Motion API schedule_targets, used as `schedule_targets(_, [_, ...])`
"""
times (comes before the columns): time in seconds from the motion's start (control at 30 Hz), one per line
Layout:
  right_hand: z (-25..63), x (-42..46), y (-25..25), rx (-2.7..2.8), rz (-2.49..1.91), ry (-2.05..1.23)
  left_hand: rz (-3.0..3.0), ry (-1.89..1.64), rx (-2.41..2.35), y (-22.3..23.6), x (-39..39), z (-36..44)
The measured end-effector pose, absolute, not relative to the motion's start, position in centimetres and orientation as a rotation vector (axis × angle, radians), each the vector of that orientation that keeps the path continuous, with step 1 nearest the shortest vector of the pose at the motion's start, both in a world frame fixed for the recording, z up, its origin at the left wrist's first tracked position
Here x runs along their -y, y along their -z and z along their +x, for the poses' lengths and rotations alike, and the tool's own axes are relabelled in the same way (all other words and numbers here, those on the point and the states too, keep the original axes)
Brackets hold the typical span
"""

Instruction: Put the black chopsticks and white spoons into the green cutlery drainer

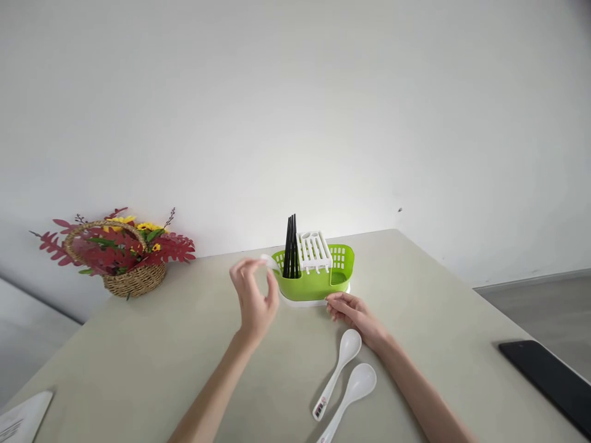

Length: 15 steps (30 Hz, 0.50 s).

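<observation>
A green basket-like cutlery holder (305, 288) with a white slotted rack (314, 251) on top stands on a white base (300, 303). Several black chopsticks (290, 247) stand upright in its left part. My left hand (253, 295) is raised at the holder's left end, pinching a white spoon (271, 263) of which only a part shows. At the front right of the base, my right hand (348, 309) has its fingertips closed against the edge. Two white spoons, a smaller one (349, 346) and a larger one (361, 381), lie on the table nearer me, left of my right forearm.
Against the wall at the left, a wicker basket (133, 282) holds red leaves and yellow flowers. A black phone (545, 378) rests near the table's right edge. Part of a white printed sheet or booklet (28, 413) shows at the lower left. The wall rises behind the table (138, 369).
</observation>
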State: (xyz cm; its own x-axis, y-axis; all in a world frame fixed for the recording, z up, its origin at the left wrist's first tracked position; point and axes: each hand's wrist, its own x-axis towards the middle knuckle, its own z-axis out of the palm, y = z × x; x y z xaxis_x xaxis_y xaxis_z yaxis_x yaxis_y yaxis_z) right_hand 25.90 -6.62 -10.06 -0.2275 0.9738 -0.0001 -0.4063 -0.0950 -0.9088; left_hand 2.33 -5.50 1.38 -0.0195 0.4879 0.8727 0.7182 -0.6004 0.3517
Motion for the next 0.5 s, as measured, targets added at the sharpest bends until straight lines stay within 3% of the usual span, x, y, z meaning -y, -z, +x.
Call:
schedule_targets(0.23, [26.0, 6.9, 10.0, 0.951, -0.802, -1.586, -3.008, 1.164, 1.161, 3.7, 14.4, 7.2])
schedule_targets(0.37, [26.0, 6.8, 10.3, 0.936, -0.796, -1.586, -3.055, 0.925, 1.318, 6.7, 17.7, 9.5])
schedule_targets(0.5, [26.1, 6.7, 10.5, 0.932, -0.795, -1.587, -3.017, 0.917, 1.435, 7.3, 18.6, 10.3])
